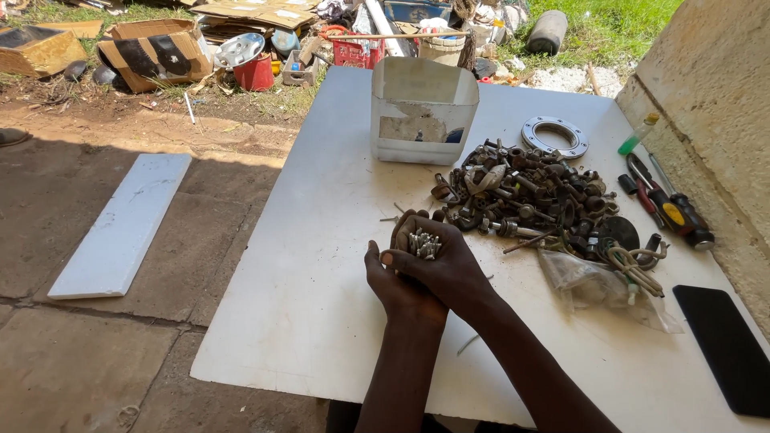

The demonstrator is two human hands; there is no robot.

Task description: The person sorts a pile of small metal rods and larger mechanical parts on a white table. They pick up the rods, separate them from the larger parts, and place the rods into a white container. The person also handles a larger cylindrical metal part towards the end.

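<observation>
A cut-open white plastic container (423, 111) stands upright at the far middle of the white table (305, 305); through its translucent wall a few dark bits show at the bottom, though what they are is hard to tell. Just to its right lies a flat metal ring flange (555, 136) with bolt holes.

Between them and the near edge sprawls a pile of rusty hardware (537, 200): nuts, bolts, washers and brackets, dark and grimy, with a crumpled clear plastic bag (593, 285) at its near side. Red-handled pliers (646, 192) and a screwdriver (682, 215) lie beside the wall, and a black phone (726, 349) rests flat at the near right corner.

The left hand (397, 281) is cupped palm up, and the right hand (441, 269) lies over it, fingers curled; together they cradle a small bundle of pale, shiny screws (425, 243). The bundle sits at the top of the joined hands, just beside the left edge of the pile, above the table.

On the paving to the left lies a long white board (120, 224).
</observation>
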